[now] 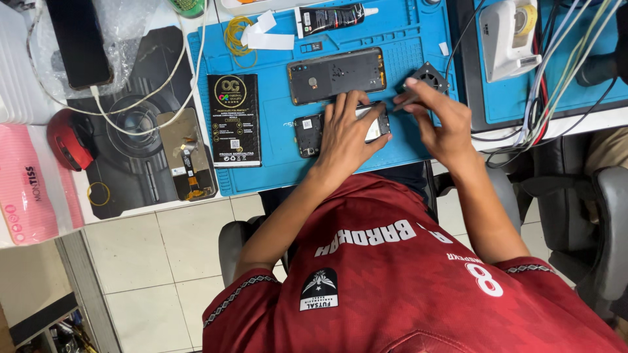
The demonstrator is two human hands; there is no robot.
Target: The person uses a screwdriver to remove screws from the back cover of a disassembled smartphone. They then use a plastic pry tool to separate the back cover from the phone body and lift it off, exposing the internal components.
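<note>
An opened black phone (pixel 307 133) lies on the blue work mat (pixel 275 171). My left hand (pixel 347 136) rests flat over its right half, fingers spread, holding it down. My right hand (pixel 439 119) pinches a thin metal tool (pixel 407 100) whose tip points at the phone's upper right corner. Just above lies a dark phone frame (pixel 337 75), inner side up. A small black fan (pixel 430 76) sits beside my right hand's fingertips.
On the mat are a black flat box (pixel 234 121), yellow rubber bands (pixel 235 36), white paper scraps (pixel 269 38) and a black tube (pixel 330 18). A loose screen part (pixel 188 154), a red round object (pixel 72 140) and another phone (pixel 78 40) lie left. Cables (pixel 543 85) hang at right.
</note>
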